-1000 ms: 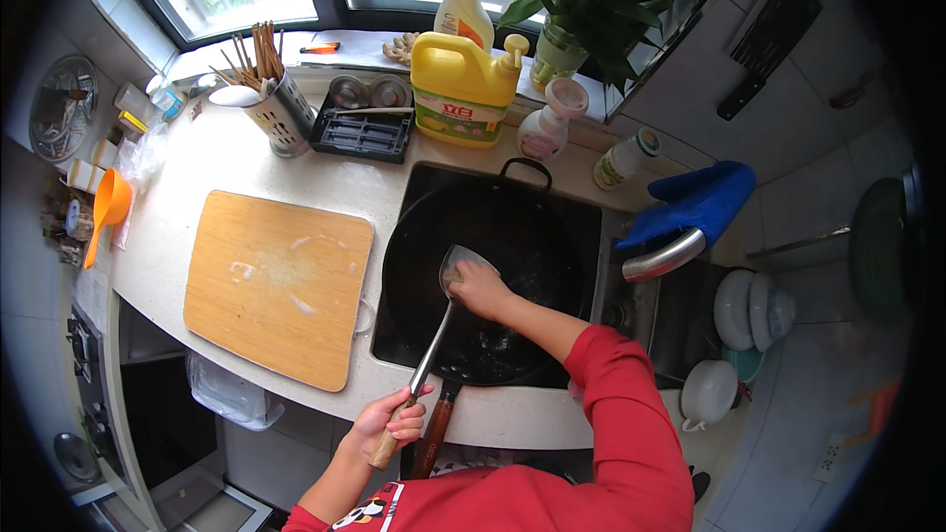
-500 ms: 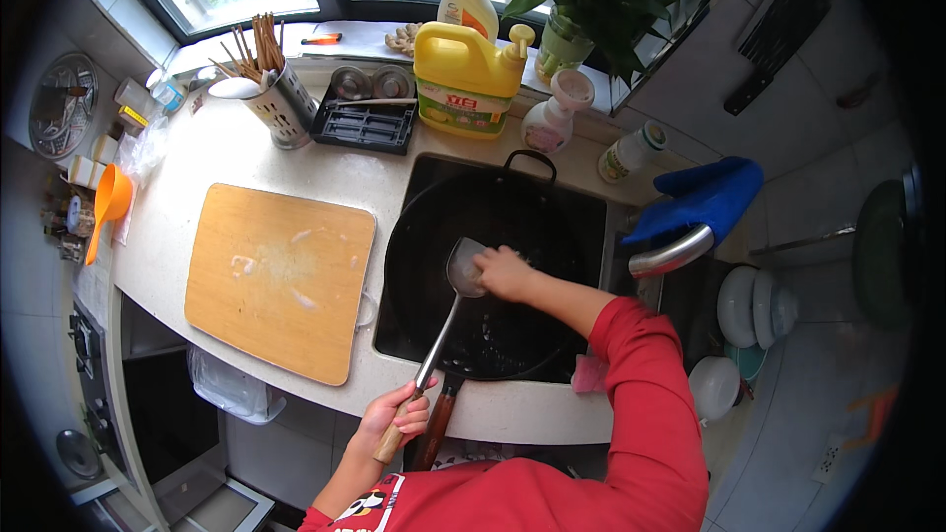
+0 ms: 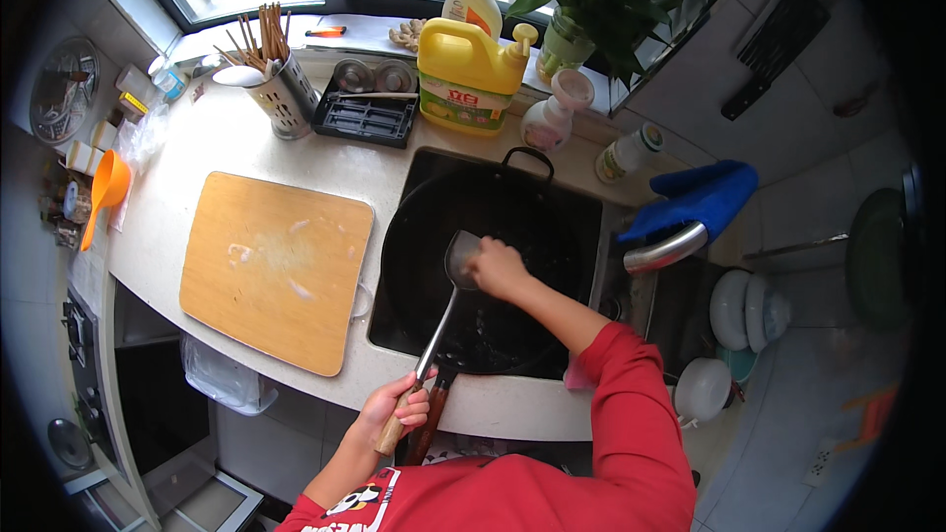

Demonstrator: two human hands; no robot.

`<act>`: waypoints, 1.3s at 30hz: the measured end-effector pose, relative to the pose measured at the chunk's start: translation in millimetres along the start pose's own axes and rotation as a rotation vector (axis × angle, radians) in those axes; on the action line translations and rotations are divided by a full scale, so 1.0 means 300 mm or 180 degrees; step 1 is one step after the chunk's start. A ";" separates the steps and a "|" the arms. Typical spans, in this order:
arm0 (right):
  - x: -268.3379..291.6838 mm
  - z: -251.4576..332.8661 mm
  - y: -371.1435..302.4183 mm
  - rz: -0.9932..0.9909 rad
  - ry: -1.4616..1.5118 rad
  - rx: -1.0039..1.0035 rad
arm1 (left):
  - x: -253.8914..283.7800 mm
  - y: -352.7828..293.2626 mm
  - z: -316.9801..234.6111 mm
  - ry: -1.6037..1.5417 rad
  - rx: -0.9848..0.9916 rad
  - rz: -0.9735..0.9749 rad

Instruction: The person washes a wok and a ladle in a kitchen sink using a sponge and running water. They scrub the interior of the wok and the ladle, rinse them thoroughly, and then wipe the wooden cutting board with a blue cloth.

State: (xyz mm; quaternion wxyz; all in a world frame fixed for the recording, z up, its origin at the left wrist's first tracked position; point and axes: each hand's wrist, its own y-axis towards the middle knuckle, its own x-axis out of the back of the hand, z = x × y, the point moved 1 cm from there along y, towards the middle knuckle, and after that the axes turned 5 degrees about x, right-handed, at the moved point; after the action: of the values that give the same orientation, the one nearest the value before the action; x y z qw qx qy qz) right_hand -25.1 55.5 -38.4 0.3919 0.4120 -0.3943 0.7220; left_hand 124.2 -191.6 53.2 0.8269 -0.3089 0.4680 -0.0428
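My left hand (image 3: 396, 408) is wrapped round the wooden handle of a metal wok spatula (image 3: 439, 333). The spatula slants up and away over a large black wok (image 3: 493, 335), with its broad blade above the pan's inside. My right hand (image 3: 498, 268) presses against the right side of that blade, fingers curled. Whatever those fingers hold, if anything, is hidden and slightly blurred. The wok's dark wooden handle (image 3: 430, 422) points toward me, just right of my left hand. Small wet specks show on the wok's surface.
Left of the wok lies a wooden cutting board (image 3: 271, 286) with whitish wet marks. Behind stand a yellow pump jug (image 3: 463, 89), a black tray (image 3: 365, 118) and a chopstick holder (image 3: 284, 99). To the right are a blue cloth (image 3: 705, 199), a curved metal pipe (image 3: 666, 248) and white bowls (image 3: 731, 310).
My right hand has shifted slightly along the spatula's blade, still against it. My left hand keeps its grip on the handle. The whole view has moved a little.
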 end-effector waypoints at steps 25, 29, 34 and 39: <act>0.220 0.190 -0.182 -0.0185 0.0438 0.0424 | -0.146 0.034 0.028 0.6473 -0.1625 -0.2351; 0.145 0.251 -0.227 -0.0436 0.0750 0.0922 | -0.179 0.024 0.019 0.7110 -0.1996 -0.2648; 0.073 -0.008 -0.137 -0.1556 -0.0076 0.0272 | -0.105 0.020 -0.008 0.6800 -0.2125 -0.2373; 0.038 -0.166 -0.101 -0.0532 0.1462 -0.1461 | -0.067 0.053 -0.066 0.3705 -0.0042 -0.1559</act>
State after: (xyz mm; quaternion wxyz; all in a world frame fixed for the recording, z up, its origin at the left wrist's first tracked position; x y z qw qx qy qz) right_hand -16.2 114.2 -38.1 0.6110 0.1703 -0.4128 0.6537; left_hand 93.7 -180.9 52.2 0.4011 -0.3383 0.7572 -0.3890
